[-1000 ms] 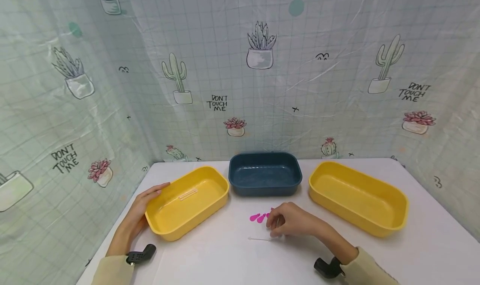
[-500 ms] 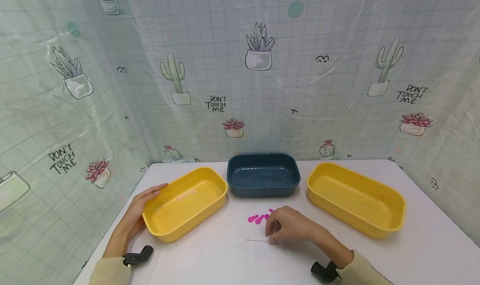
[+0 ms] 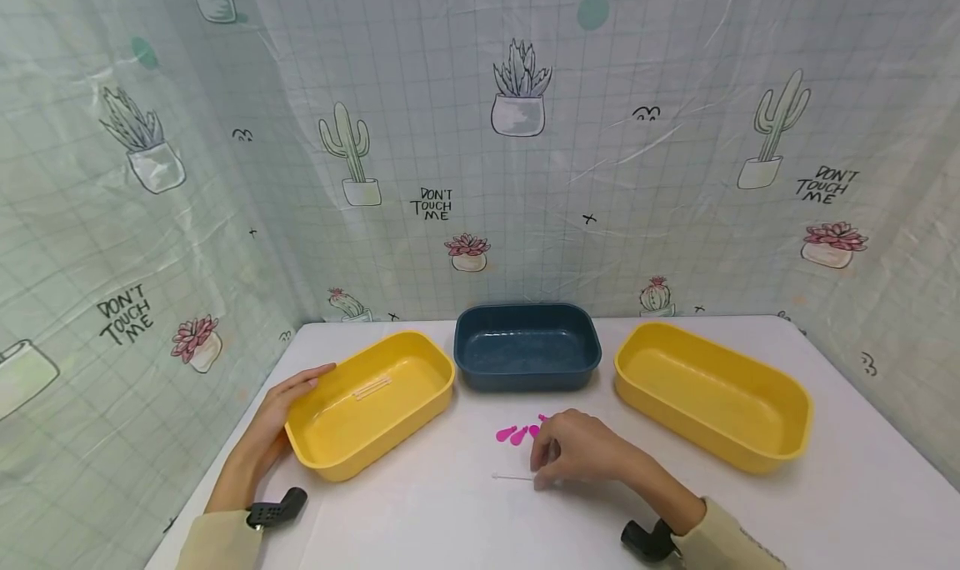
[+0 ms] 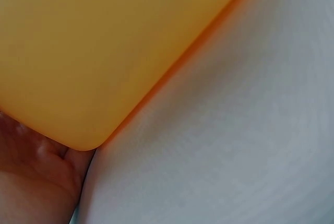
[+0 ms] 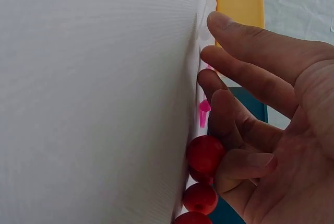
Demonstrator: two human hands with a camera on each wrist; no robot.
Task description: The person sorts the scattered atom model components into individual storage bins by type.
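My left hand (image 3: 272, 416) rests along the outer left side of a yellow tray (image 3: 390, 438), fingers laid beside its rim. Inside that tray lie two pale thin sticks (image 3: 372, 388). In the left wrist view, the palm (image 4: 39, 169) is close against the tray's corner. My right hand (image 3: 581, 447) is low over the table, thumb and fingertips at the right end of a thin white stick (image 3: 512, 477), which resembles a cotton swab. The right wrist view shows thumb and index finger apart. Small pink bulb-shaped pieces (image 3: 506, 433) lie just beyond the hand, partly hidden by it.
Several red balls (image 5: 205, 153) sit beside the curled little finger in the right wrist view; the hand hides them in the head view. A dark blue tray (image 3: 528, 382) stands at the back middle, another yellow tray (image 3: 697, 420) at right. A patterned curtain (image 3: 525, 178) surrounds the table.
My right hand has come down slightly, and its thumb now covers the right end of the white stick. The left hand and the trays have stayed put; the camera has shifted a little.
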